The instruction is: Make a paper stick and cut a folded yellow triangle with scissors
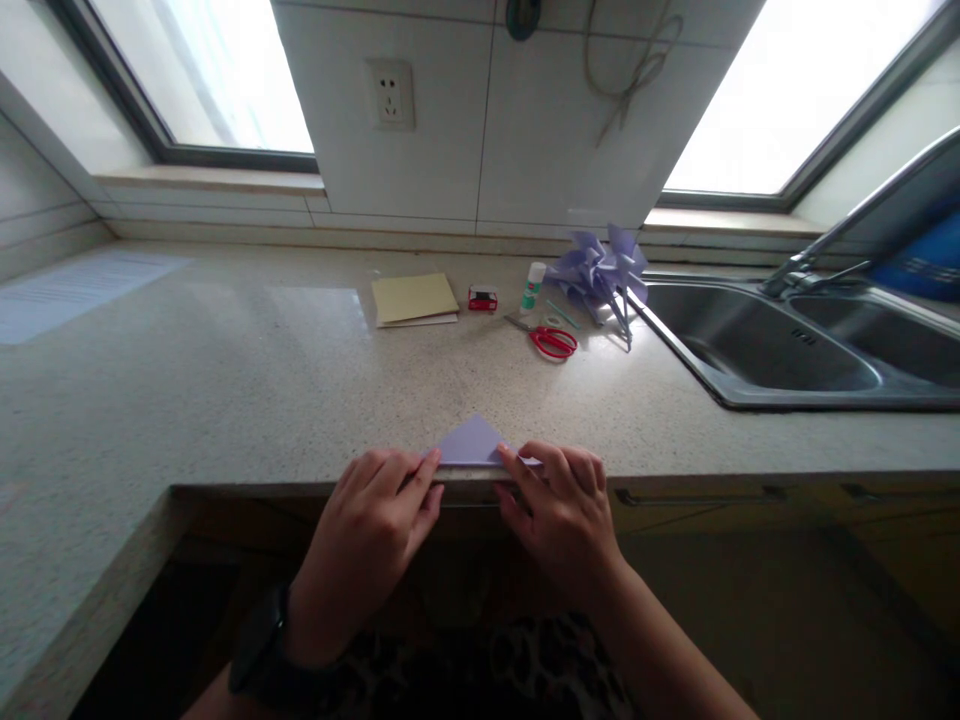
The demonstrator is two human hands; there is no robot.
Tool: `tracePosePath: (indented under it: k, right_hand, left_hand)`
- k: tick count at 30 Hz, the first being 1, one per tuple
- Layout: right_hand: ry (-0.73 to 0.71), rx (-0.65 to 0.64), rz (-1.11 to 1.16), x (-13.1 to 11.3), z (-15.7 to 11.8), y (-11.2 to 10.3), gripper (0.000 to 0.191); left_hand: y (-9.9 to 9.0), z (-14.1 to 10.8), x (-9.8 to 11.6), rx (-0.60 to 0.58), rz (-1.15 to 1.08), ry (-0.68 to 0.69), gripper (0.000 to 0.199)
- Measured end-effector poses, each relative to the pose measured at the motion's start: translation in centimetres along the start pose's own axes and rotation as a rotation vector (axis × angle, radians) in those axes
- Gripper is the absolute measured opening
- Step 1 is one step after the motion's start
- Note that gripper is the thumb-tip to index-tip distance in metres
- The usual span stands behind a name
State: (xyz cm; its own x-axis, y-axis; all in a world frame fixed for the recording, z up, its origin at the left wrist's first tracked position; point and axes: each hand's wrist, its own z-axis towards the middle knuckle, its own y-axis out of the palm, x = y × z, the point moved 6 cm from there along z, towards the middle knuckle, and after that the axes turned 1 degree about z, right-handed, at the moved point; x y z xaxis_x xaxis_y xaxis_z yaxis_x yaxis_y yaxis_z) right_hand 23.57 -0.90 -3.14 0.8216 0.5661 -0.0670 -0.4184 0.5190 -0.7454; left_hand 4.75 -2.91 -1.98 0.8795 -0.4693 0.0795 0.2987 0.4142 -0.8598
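A lilac folded paper [474,444] lies flat at the front edge of the counter, its triangular tip pointing toward the wall. The fingers of my left hand [377,510] are curled and press on the paper's left end. My right hand [559,505] holds down the right end the same way, fingers bent over it. Both thumbs sit lower, beside the counter's edge. The paper's outer corners are hidden under my fingers. A dark watch [261,635] is on my left wrist.
Toward the wall lie a yellow paper stack [415,298], a small red box [482,298], a glue stick [532,288], red-handled scissors [553,342] and several lilac paper pinwheels [600,270]. A steel sink [724,395] is at right. Printed sheets [82,285] lie far left.
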Motion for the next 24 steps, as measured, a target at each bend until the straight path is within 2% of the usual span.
tracePosePath:
  k: [4, 12, 20, 24]
  right_hand:
    - [0.038, -0.069, -0.051, -0.3, -0.4, 0.5, 0.042]
    - [0.121, -0.212, -0.080, -1.0, -0.4, 0.5, 0.063]
    - [0.135, -0.281, -0.022, -0.8, 0.3, 0.1, 0.067]
    - [0.129, -0.287, -0.016, -0.5, 0.4, 0.2, 0.066]
  left_hand:
    - [0.5, -0.5, 0.8, 0.007, 0.075, -0.037, 0.045]
    - [0.9, -0.4, 1.1, -0.047, 0.126, -0.118, 0.050]
    - [0.9, -0.5, 1.8, -0.041, 0.135, -0.155, 0.052]
    - [1.2, -0.9, 2.8, -0.030, 0.074, -0.099, 0.051]
